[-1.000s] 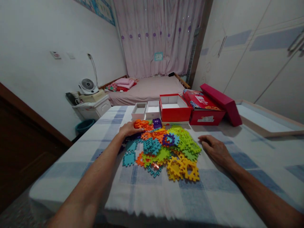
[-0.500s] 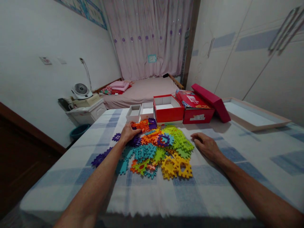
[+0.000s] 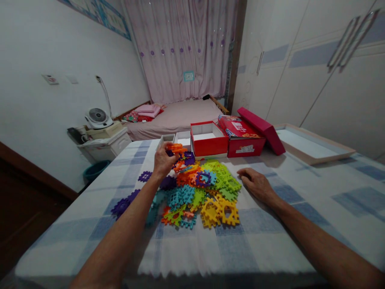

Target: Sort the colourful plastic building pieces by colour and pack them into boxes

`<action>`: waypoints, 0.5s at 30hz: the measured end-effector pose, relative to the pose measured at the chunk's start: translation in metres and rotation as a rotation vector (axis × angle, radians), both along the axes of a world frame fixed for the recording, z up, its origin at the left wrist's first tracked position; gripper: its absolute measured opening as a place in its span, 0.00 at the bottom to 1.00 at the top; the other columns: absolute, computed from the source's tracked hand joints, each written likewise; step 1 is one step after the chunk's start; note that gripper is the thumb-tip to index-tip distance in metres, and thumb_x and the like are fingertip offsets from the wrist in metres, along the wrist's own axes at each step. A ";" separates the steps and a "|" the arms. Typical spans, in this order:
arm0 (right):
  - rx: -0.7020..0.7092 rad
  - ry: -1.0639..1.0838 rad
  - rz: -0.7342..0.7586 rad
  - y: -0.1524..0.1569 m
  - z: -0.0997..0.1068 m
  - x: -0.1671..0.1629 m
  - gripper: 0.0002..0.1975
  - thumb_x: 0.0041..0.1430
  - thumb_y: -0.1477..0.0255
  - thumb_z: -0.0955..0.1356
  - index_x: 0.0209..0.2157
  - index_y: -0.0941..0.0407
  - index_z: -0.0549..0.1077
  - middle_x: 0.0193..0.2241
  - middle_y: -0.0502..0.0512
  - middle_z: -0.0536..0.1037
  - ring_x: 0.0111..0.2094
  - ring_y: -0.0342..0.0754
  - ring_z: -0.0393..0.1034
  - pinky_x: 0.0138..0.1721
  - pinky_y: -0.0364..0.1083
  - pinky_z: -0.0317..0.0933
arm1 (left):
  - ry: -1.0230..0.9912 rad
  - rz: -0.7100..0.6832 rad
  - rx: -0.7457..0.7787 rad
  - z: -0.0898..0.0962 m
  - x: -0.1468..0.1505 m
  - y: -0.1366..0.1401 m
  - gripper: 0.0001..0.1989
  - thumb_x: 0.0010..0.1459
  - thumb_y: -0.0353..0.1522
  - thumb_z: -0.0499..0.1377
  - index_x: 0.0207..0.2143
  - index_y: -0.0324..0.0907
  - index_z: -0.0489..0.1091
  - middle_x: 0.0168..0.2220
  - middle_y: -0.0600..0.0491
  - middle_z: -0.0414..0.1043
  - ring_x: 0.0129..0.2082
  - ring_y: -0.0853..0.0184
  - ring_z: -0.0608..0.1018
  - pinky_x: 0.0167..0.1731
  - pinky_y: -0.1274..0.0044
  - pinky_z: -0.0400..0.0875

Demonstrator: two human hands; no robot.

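Note:
My left hand is closed around orange plastic building pieces, lifted above the far left of a loose pile; something purple shows under its fingers. The pile holds notched, gear-edged pieces: lime green pieces, yellow pieces, teal pieces and purple pieces. My right hand lies on the tablecloth just right of the green pieces, holding nothing, its fingers loosely bent and thumb apart.
Behind the pile stand two small white boxes, an open red box and a red printed box with a red lid leaning on it. A shallow tray sits far right. The checked tablecloth covers the table.
My left hand has risen from the pile with orange pieces in its fingers. My right hand stays in place on the cloth. The whole view has shifted slightly.

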State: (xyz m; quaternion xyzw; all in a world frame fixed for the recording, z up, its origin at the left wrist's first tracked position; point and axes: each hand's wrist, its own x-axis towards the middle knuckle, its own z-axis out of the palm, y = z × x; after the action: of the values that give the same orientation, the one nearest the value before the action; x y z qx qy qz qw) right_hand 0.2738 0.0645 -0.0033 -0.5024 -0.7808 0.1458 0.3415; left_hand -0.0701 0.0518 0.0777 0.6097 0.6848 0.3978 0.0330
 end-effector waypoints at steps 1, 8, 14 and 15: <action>0.002 0.002 0.001 0.000 0.001 0.000 0.13 0.55 0.70 0.60 0.37 0.55 0.74 0.37 0.55 0.79 0.39 0.50 0.73 0.43 0.47 0.64 | -0.004 -0.020 0.044 0.004 0.010 0.000 0.18 0.51 0.31 0.57 0.47 0.44 0.63 0.42 0.50 0.69 0.41 0.64 0.73 0.41 0.72 0.69; -0.019 0.007 -0.003 -0.001 0.001 0.000 0.14 0.55 0.69 0.60 0.37 0.55 0.74 0.38 0.56 0.79 0.39 0.50 0.73 0.43 0.48 0.64 | 0.167 -0.417 0.108 0.011 0.078 -0.001 0.18 0.48 0.28 0.60 0.44 0.43 0.68 0.41 0.50 0.70 0.41 0.63 0.74 0.43 0.71 0.70; -0.020 -0.007 0.005 0.000 -0.002 0.001 0.15 0.55 0.70 0.59 0.38 0.56 0.74 0.39 0.57 0.79 0.41 0.51 0.73 0.44 0.49 0.63 | 0.268 -0.576 -0.083 0.017 0.079 -0.021 0.29 0.53 0.34 0.60 0.58 0.44 0.62 0.52 0.48 0.69 0.52 0.59 0.72 0.53 0.68 0.65; -0.018 -0.007 0.005 0.001 -0.002 0.001 0.14 0.55 0.70 0.60 0.38 0.56 0.74 0.39 0.57 0.79 0.40 0.51 0.73 0.44 0.49 0.63 | 0.247 -0.542 -0.072 0.018 0.070 -0.028 0.28 0.55 0.35 0.58 0.58 0.44 0.62 0.53 0.48 0.68 0.53 0.59 0.71 0.55 0.68 0.64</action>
State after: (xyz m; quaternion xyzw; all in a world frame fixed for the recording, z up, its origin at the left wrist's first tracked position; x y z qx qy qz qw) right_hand 0.2748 0.0650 -0.0054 -0.5040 -0.7819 0.1519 0.3340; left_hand 0.0001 0.0233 0.0958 0.8127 0.5093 0.2728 0.0758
